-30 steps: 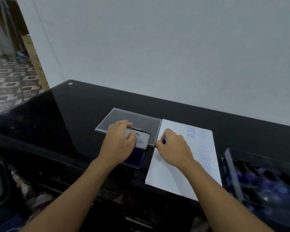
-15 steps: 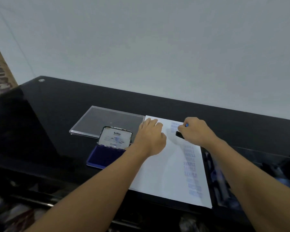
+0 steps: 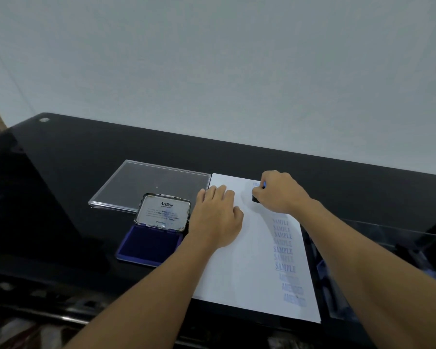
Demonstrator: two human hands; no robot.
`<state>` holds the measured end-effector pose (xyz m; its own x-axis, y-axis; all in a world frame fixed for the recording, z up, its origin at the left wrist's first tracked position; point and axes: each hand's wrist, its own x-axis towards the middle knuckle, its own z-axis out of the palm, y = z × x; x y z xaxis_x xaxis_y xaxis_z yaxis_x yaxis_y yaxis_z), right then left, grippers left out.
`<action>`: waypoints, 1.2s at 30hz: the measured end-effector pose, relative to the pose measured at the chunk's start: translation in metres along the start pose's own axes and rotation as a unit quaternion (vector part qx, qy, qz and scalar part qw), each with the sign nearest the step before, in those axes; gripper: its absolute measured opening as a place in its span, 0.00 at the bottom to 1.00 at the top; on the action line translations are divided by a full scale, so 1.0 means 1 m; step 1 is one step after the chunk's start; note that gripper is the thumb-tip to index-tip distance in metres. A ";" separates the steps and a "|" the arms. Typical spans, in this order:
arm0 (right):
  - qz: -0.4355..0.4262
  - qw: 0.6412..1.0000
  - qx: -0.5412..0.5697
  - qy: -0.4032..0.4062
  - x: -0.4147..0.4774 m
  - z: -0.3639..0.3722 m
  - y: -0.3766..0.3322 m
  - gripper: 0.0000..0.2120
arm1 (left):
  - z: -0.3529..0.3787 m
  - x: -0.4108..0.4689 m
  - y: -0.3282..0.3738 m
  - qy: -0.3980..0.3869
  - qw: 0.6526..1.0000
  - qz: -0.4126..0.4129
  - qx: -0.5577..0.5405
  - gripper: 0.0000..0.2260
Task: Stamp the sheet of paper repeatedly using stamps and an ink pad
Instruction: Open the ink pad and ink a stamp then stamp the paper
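Note:
A white sheet of paper (image 3: 239, 268) lies on the black glass table, with a column of blue stamped words down its right side. My right hand (image 3: 279, 195) grips a small black stamp (image 3: 255, 198) and holds it down on the sheet near its top right. My left hand (image 3: 218, 215) rests flat on the paper's left edge, fingers together, holding nothing. The blue ink pad (image 3: 150, 244) lies to the left of the sheet with its metal lid (image 3: 162, 212) standing up.
A clear plastic lid (image 3: 149, 183) lies flat behind the ink pad. A clear plastic box (image 3: 377, 268) with dark items stands to the right of the sheet, partly behind my right arm. The table's front edge (image 3: 61, 306) runs below.
My right hand carried the stamp from the ink pad to the sheet's top right and lowered it. My left hand left the ink pad lid and settled on the paper.

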<state>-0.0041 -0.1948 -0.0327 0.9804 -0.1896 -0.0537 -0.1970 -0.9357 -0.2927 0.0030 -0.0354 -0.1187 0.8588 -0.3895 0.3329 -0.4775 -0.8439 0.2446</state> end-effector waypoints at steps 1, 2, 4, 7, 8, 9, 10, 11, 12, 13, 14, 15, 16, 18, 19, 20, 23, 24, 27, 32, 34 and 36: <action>0.001 1.000 -0.001 0.000 0.001 0.001 -0.001 0.09 | 0.000 0.000 0.000 0.003 1.000 0.000 -0.001 0.21; 0.004 1.000 -0.005 -0.003 0.002 0.002 -0.001 0.08 | 0.001 0.000 0.000 0.007 1.000 0.000 -0.002 0.21; 0.009 1.000 -0.019 -0.014 0.002 0.007 -0.001 0.08 | 0.003 0.000 -0.001 0.016 1.000 -0.003 -0.001 0.21; 0.015 1.000 -0.011 -0.003 0.000 0.017 -0.001 0.10 | 0.003 -0.001 -0.001 0.025 1.000 -0.004 0.000 0.21; 0.016 1.000 -0.005 0.006 0.000 0.019 -0.001 0.11 | 0.003 -0.001 -0.001 0.023 1.000 -0.004 0.001 0.21; 0.016 1.000 -0.001 0.015 0.000 0.021 -0.001 0.11 | 0.003 -0.001 -0.001 0.022 1.000 -0.004 0.003 0.21; 0.016 1.000 0.002 0.024 -0.001 0.023 -0.001 0.11 | 0.003 -0.001 -0.001 0.021 1.000 -0.003 0.003 0.21; 0.016 0.999 0.005 0.031 -0.001 0.025 0.000 0.10 | 0.003 -0.001 -0.001 0.019 1.000 -0.002 0.003 0.21; 0.015 0.999 0.008 0.038 -0.001 0.026 0.000 0.08 | 0.003 -0.001 -0.001 0.016 1.000 -0.002 0.004 0.21; 0.014 0.999 0.011 0.045 -0.002 0.028 0.000 0.07 | 0.003 -0.001 -0.001 0.016 1.000 -0.002 0.005 0.21; 0.012 0.999 0.014 0.051 -0.002 0.030 0.000 0.06 | 0.003 -0.001 -0.001 0.017 1.000 -0.003 0.006 0.20; 0.010 0.998 0.017 0.056 -0.003 0.032 0.001 0.06 | 0.003 -0.001 -0.001 0.021 1.000 -0.004 0.006 0.20; 0.008 0.998 0.020 0.060 -0.003 0.033 0.001 0.05 | 0.003 -0.001 -0.001 0.025 1.000 -0.005 0.005 0.20; 0.006 0.998 0.022 0.065 -0.003 0.034 0.001 0.05 | 0.004 -0.001 -0.001 0.026 1.000 -0.006 0.005 0.20; 0.006 0.998 0.023 0.065 -0.002 0.035 0.002 0.05 | 0.004 -0.001 -0.001 0.023 1.000 -0.006 0.005 0.20; 0.007 0.998 0.022 0.064 -0.002 0.035 0.002 0.05 | 0.004 -0.001 -0.001 0.022 1.000 -0.006 0.004 0.20; 0.009 0.998 0.023 0.058 0.002 0.034 0.003 0.06 | 0.003 -0.001 0.000 0.022 1.000 -0.007 0.005 0.19; 0.010 0.998 0.025 0.057 0.003 0.034 0.003 0.06 | 0.003 -0.001 0.000 0.021 1.000 -0.007 0.006 0.20; 0.012 0.998 0.028 0.057 0.004 0.034 0.003 0.06 | 0.003 -0.001 0.000 0.019 1.000 -0.008 0.004 0.20; 0.005 0.997 0.031 0.067 -0.003 0.036 0.003 0.05 | 0.003 -0.001 0.000 0.018 1.000 -0.008 0.005 0.18; 0.000 0.997 0.030 0.074 -0.007 0.037 0.003 0.05 | 0.003 -0.002 0.000 0.019 1.000 -0.009 0.004 0.18; -0.003 0.997 0.026 0.076 -0.011 0.038 0.003 0.05 | 0.002 -0.001 0.000 0.020 1.000 -0.010 0.003 0.19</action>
<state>-0.0147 -0.1838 -0.0696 0.9688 -0.2302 0.0920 -0.1865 -0.9214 -0.3410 0.0021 -0.0356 -0.1212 0.8604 -0.3573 0.3635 -0.4587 -0.8538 0.2464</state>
